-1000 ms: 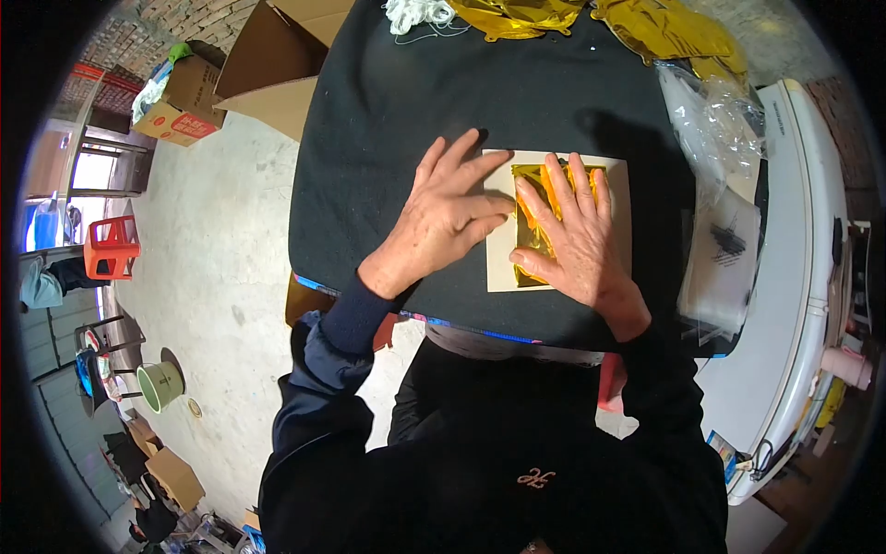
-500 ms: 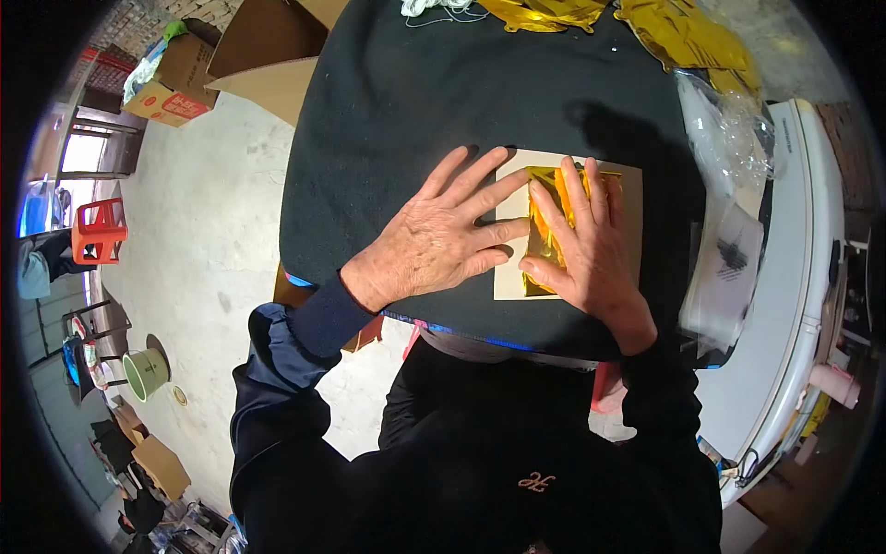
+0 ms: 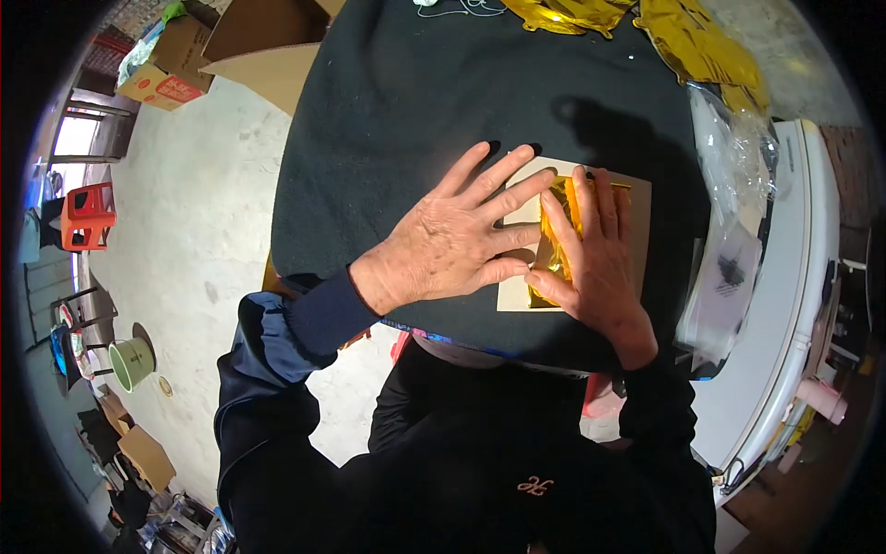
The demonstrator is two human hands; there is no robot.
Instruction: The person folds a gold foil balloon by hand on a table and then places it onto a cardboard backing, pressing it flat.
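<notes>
A flat folded piece of shiny gold foil film lies on a pale square board near the front of the black-covered table. My right hand rests flat over the foil, fingers stretched out, hiding much of it. My left hand is spread, palm down, across the board's left side. Its foremost fingertips reach the foil's left edge, and its thumb tip is close beside my right thumb.
More gold foil pieces and white string lie along the table's far edge. Clear plastic bags hang at the right, beside a white appliance. An open cardboard box stands back left; a red stool is farther left.
My left hand has shifted slightly right, bringing its fingers and thumb closer to my right hand. The right hand stays on the foil. The whole view has turned a little.
</notes>
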